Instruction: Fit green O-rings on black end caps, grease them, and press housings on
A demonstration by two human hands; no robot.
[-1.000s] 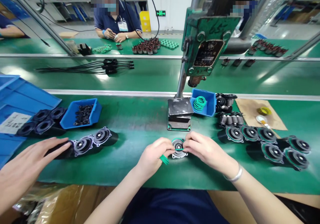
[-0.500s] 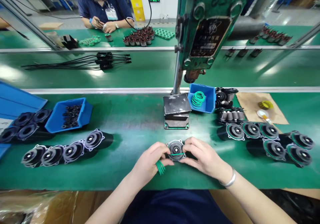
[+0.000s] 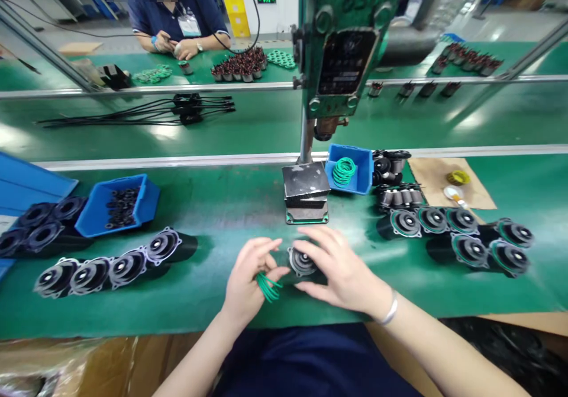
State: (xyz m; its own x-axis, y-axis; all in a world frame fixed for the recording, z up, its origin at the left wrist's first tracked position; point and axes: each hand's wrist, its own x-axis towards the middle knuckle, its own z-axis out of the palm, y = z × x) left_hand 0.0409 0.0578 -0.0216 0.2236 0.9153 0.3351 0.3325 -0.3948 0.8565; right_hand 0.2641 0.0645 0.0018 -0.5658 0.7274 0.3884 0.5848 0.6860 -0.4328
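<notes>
A round black motor housing with a metal flange (image 3: 302, 261) lies on the green bench in front of me. My right hand (image 3: 337, 270) cups it from the right, fingers curled around its side. My left hand (image 3: 249, 276) sits just left of it, fingers pinched on a bunch of thin green rubber rings (image 3: 267, 286). The housing's lower part is hidden behind my right hand.
A green press (image 3: 341, 48) with a steel block base (image 3: 306, 193) stands behind. A blue bin of green rings (image 3: 348, 171) and finished housings (image 3: 461, 237) lie right; more housings (image 3: 110, 267) and a blue bin of black parts (image 3: 113, 205) lie left. A person works across the conveyor.
My right hand has moved over the housing and turned it, so the green ring on its face no longer shows. Another person's hand at the left has left the view.
</notes>
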